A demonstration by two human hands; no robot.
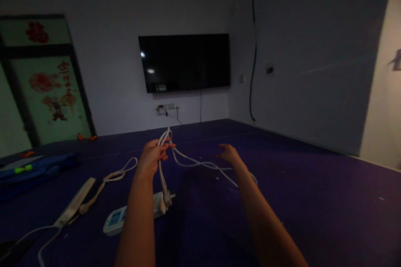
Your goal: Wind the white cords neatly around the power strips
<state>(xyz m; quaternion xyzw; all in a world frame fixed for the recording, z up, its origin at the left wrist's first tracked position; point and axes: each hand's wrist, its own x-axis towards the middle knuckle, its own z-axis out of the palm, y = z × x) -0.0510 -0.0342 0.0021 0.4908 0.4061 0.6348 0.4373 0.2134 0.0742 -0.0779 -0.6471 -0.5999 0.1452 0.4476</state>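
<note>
"What do I have in the left hand [156, 154]?"

"In the head view, I see it pinching a bundle of white cord [165, 137], loops standing up past the fingertips. The grip is across several strands, I'd judge, to keep the loops together."

"And the loose part?"

"It trails off right over the purple surface [200, 217], passing behind my right forearm and showing again just beyond it. A plug [167, 198] hangs below the left hand, at the right end of the near power strip [114, 220]. I can't tell whether those two touch."

"My right hand [228, 153]?"

"Well apart from the left, fingers loosely spread, nothing visible between them. It's above the trailing cord; I'd say it is placed there because that slack lies on the right."

"Anything else about?"

"To the left, a second power strip [75, 202] lies at a slant, its pale cable [120, 174] folded into a narrow bundle beside it, probably to keep the length from spreading. Further left is some blue cloth [46, 169]. At the far side, a television [188, 62] hangs above wall sockets [171, 107], likely so its leads reach them easily."
</note>
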